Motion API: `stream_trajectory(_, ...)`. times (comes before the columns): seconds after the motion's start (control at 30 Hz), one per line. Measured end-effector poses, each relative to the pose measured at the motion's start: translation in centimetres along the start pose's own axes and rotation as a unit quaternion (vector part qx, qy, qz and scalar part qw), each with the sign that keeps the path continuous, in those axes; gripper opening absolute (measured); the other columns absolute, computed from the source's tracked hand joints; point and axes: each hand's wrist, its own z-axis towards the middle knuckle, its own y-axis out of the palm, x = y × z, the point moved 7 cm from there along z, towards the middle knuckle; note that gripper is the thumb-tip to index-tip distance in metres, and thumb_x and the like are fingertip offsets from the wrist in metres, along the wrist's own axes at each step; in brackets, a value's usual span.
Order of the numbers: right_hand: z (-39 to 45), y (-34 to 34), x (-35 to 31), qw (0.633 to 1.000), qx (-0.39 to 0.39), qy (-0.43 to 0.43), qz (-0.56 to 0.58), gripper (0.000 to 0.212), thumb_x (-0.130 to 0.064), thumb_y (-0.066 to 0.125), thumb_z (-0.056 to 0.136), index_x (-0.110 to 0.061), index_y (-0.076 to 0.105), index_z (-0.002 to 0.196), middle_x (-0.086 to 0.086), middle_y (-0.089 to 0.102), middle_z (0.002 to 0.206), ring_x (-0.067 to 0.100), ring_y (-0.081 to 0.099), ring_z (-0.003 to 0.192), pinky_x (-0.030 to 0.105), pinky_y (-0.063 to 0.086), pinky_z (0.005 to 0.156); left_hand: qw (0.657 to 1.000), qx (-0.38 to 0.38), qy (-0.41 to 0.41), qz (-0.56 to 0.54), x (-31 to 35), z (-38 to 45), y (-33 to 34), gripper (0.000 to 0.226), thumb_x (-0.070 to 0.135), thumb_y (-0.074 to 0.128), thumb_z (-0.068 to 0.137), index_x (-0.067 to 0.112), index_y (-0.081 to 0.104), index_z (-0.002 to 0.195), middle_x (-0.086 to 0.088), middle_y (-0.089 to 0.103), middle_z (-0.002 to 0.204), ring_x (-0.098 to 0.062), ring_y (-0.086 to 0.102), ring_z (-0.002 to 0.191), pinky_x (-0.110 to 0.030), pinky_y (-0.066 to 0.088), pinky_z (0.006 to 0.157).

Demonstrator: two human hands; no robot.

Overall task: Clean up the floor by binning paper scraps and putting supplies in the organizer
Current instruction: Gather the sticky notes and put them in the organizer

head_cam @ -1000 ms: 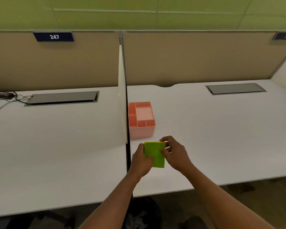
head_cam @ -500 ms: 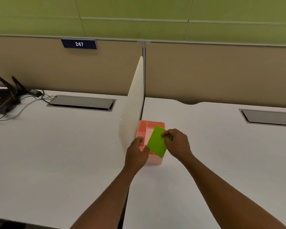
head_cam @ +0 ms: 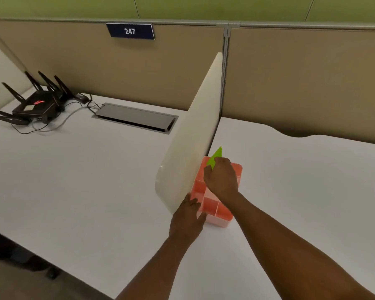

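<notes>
Head view: the organizer [head_cam: 217,191] sits at the divider's [head_cam: 188,135] foot. The left hand [head_cam: 187,217] grips its 7 o'clock corner, likely to steady it. The right hand [head_cam: 221,180], fingers curled, pinches the green pad [head_cam: 214,158] edge-up over the 12 o'clock compartments, apparently to slot it in.

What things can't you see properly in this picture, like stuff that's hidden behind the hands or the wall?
- Head view: most of the green pad is hidden by the right hand.
- The pink organizer: its far compartments are covered by that hand, its left side by the white divider.
- Left hand: its fingertips go behind the divider.
- The floor and any bin are out of view.
</notes>
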Motion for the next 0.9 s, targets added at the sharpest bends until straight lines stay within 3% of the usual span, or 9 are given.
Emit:
stream_trajectory(0.2,0.4,1.6,-0.5,0.999,-0.012,0.009,-0.030,0.030,-0.014,0.046,0.092,-0.001,0.050,0.119,0.015,0.050,0.116,0.027,0.060,0.086,0.028,0.043,0.066,0.999,0.034,0.011,0.010,-0.1,0.0,0.2,0.038,0.050,0.053,0.092,0.024,0.065,0.117,0.009,0.061,0.132,-0.008,0.046,0.132,-0.026,0.041,0.106)
stream_trajectory(0.4,1.4,3.1,-1.8,0.997,-0.045,0.013,-0.056,0.043,-0.006,0.051,0.086,0.000,0.044,0.127,0.015,0.045,0.125,0.029,0.059,0.097,0.032,0.049,0.069,0.999,0.036,0.013,0.006,0.0,0.2,0.2,0.042,0.051,0.053,0.092,0.027,0.061,0.124,0.011,0.059,0.134,-0.008,0.050,0.129,-0.026,0.038,0.108)
stream_trajectory(0.57,1.7,3.2,-1.4,0.988,-0.026,-0.008,-0.153,0.054,0.001,0.058,0.086,-0.001,0.039,0.136,0.017,0.043,0.135,0.027,0.060,0.101,0.034,0.053,0.073,0.999,0.053,0.010,-0.004,0.0,0.0,-0.1,0.042,0.052,0.055,0.090,0.026,0.062,0.122,0.009,0.061,0.132,-0.010,0.053,0.127,-0.026,0.038,0.107)
stream_trajectory(0.77,0.2,6.4,-0.3,0.967,-0.113,-0.033,-0.224,0.065,-0.011,0.055,0.092,-0.009,0.022,0.147,0.019,0.037,0.144,0.031,0.051,0.117,0.039,0.052,0.085,0.998,0.059,0.006,-0.006,-0.2,0.1,0.0,0.038,0.052,0.059,0.087,0.028,0.066,0.116,0.013,0.065,0.124,-0.007,0.058,0.119,-0.025,0.038,0.106)
stream_trajectory(0.9,-0.4,6.8,0.2,0.969,-0.127,-0.035,-0.209,0.070,-0.021,0.057,0.092,-0.012,0.017,0.149,0.017,0.035,0.145,0.032,0.046,0.121,0.042,0.049,0.090,0.999,0.051,0.006,-0.011,-0.2,0.2,0.0,0.038,0.051,0.058,0.089,0.027,0.066,0.117,0.014,0.065,0.125,-0.007,0.057,0.120,-0.026,0.039,0.108)
